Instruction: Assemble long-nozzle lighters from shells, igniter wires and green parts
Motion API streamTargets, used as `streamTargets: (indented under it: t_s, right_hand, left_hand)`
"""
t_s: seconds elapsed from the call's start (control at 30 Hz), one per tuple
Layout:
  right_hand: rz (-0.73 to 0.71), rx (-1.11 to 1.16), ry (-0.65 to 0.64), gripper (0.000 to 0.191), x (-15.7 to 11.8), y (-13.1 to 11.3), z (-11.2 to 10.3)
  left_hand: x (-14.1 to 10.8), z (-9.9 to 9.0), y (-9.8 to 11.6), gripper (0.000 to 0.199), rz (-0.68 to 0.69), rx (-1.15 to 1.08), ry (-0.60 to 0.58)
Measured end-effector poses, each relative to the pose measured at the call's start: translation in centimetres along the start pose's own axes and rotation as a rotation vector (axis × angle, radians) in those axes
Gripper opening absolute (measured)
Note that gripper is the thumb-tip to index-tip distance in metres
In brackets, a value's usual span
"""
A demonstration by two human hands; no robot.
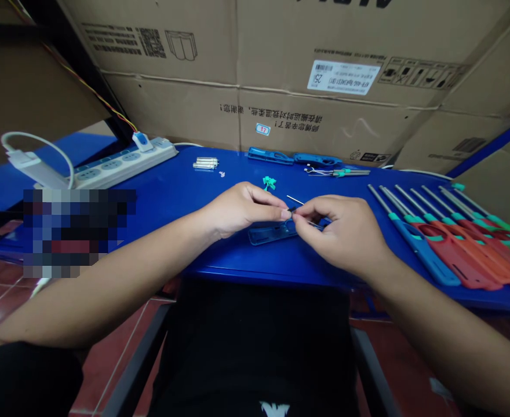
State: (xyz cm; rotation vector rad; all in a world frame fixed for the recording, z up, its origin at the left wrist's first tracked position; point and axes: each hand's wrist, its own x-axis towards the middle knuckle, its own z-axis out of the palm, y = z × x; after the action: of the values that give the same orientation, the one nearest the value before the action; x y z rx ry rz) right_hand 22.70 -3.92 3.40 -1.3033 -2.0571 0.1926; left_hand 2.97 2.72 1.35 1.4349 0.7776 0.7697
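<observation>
Fingertips of my left hand [248, 209] and my right hand [339, 229] meet over the near part of the table. Between them is a small black part [291, 209], pinched by my left thumb and finger, with the right fingertips touching it. Its exact kind is too small to tell. A thin metal rod [295, 200] sticks out beside my right fingers; its other end is hidden. Just below the hands, a translucent blue lighter casing half [270, 234] lies on the table, partly covered by my fingers.
On the blue table [220, 255], several long-necked lighters [455, 243] lie at right. Green clips [269, 183], metal cylinders [205, 163], blue casings [270, 156] and wired tubes [346, 172] sit farther back. A power strip [128, 162] stands left; a cardboard sheet [185, 110] rises behind.
</observation>
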Motion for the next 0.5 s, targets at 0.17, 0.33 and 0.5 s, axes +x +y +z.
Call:
streamTargets:
  t_s: [0.17,0.33,0.5]
  right_hand:
    - [0.081,0.043,0.039,0.012,-0.7,-1.1,0.7]
    - [0.157,0.131,0.023,0.015,-1.8,-1.6,1.0]
    - [0.18,0.213,-0.081,0.013,-2.3,-0.1,0.9]
  left_hand:
    - [-0.2,0.3,0.0,0.018,0.014,-0.06,-0.001]
    - [-0.4,0.5,0.2,0.017,-0.061,-0.063,-0.046]
    - [0.3,0.6,0.6,0.013,-0.14,0.046,-0.067]
